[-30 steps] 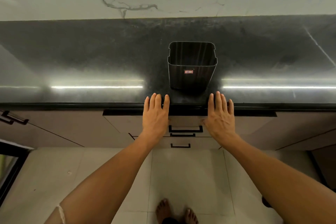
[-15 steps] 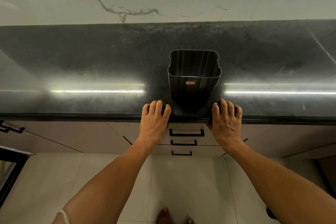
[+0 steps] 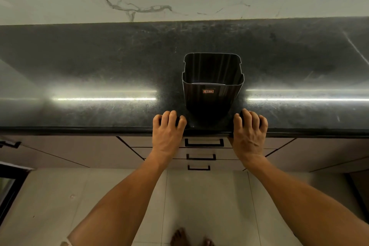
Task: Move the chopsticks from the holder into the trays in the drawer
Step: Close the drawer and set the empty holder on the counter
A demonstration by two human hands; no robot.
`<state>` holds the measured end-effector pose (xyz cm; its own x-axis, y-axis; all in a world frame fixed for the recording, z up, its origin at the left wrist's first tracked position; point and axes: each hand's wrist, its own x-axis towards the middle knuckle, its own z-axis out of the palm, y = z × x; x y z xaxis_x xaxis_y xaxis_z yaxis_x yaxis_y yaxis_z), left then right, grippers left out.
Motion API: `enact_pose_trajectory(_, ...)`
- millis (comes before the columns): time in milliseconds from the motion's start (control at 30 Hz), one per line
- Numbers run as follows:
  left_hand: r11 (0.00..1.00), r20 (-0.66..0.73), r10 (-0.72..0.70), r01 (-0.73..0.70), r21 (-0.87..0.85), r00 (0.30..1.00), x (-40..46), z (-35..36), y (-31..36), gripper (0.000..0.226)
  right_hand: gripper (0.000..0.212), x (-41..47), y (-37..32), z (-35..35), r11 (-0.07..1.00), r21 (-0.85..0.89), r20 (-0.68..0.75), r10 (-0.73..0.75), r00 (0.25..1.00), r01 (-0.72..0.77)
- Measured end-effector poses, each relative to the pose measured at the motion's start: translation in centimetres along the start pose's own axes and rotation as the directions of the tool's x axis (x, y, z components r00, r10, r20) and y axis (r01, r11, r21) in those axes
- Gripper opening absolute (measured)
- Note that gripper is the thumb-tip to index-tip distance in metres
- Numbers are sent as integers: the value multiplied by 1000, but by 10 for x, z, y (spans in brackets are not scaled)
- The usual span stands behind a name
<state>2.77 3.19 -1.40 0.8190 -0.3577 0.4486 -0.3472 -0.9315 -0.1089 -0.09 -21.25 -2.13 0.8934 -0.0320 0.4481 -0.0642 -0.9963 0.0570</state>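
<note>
Your left hand (image 3: 167, 132) curls empty on the countertop (image 3: 89, 114) edge, the holder (image 3: 212, 86) stands just right of its knuckles, no chopsticks showing inside, and your right hand (image 3: 249, 134), likewise curled empty, could nudge it off that edge.

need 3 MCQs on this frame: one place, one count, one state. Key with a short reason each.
1. Where does the holder stand?
A) on the floor
B) on the counter, between the left hand and right hand
C) inside a drawer

2. How many drawer handles show below the counter?
A) one
B) three
C) five

3. The top drawer is:
A) closed
B) pulled halfway out
C) removed

Key: 1 B, it stands near the counter's front edge with one hand on each side. 2 B, three black handles are stacked below. 3 A, its front sits under the counter edge and no inside shows.
</note>
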Motion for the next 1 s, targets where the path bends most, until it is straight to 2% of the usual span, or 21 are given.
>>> enact_pose_trajectory(167, 1000, 11, -7, 7, -1, 1000, 0, -3, 2, 68, 60, 0, -1, -5, 1000, 15, 32, 8, 999, -9)
enact_pose_trajectory(367, 1000, 157, -13, 15, -9, 988, 2, -16, 3, 76, 75, 4, -1, -21, 999, 38, 189, -17, 982, 10)
enact_pose_trajectory(467, 997, 187, 14, -1, -75, 982, 1, -30, -1, 72, 86, 0, 6, -35, 996, 70, 263, -68, 962, 52)
enact_pose_trajectory(567, 967, 215, -9, 63, -247, 977, 4, -47, -9, 64, 81, 6, 13, -55, 979, 205, 327, -82, 941, 14)
enact_pose_trajectory(600, 924, 228, -61, 141, -354, 972, 10, -53, -10, 61, 78, 13, 13, -64, 942, 326, 344, -43, 938, -76)
enact_pose_trajectory(633, 845, 254, -138, 248, -474, 957, 17, -59, -10, 58, 75, 21, 11, -74, 852, 474, 378, 29, 925, -221)
enact_pose_trajectory(667, 727, 279, -227, 353, -589, 933, 25, -66, -9, 56, 73, 30, 7, -86, 705, 614, 399, 109, 910, -354)
enact_pose_trajectory(733, 436, 350, -374, 496, -751, 859, 44, -83, -7, 54, 60, 46, -5, -103, 422, 766, 421, 239, 875, -484)
enact_pose_trajectory(800, 173, 461, -387, 554, -814, 799, 63, -95, -6, 53, 50, 58, -14, -108, 185, 818, 481, 297, 825, -544)
enact_pose_trajectory(867, -22, 539, -304, 560, -829, 786, 76, -100, -3, 59, 65, 69, -22, -108, -17, 806, 572, 278, 772, -591)
enact_pose_trajectory(933, -176, 609, -221, 583, -793, 762, 87, -100, -1, 66, 81, 78, -29, -103, -80, 787, 612, 232, 756, -612)
enact_pose_trajectory(1000, -232, 612, -155, 574, -785, 775, 92, -101, 0, 58, 87, 82, -33, -99, -86, 780, 624, 198, 756, -620)
